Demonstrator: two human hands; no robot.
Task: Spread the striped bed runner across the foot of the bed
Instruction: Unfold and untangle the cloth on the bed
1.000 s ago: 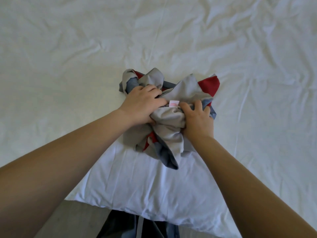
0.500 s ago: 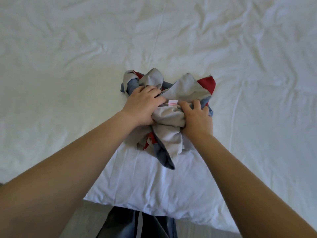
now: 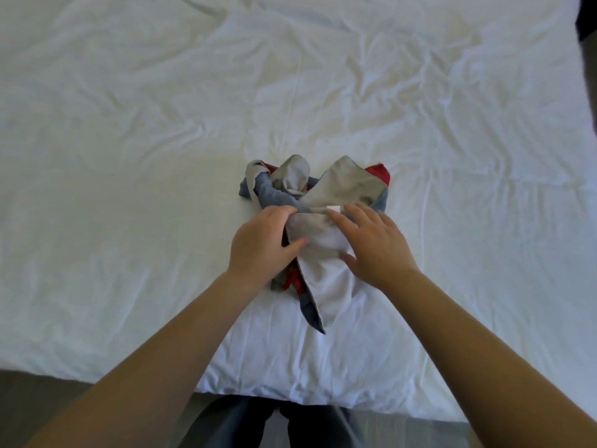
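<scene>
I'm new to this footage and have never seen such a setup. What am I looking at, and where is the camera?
No machine here: a person works bare-handed, and the one camera sits on their head, looking forward and down, so the arms reach in from below. On the wrinkled white sheet of the bed lies a bunched bed runner of grey, blue and red fabric, not yet spread. The left hand curls its fingers into a fold of it. The right hand lies open on it, fingers spread, near a white label. The dark trousers at the bottom edge are theirs.
</scene>
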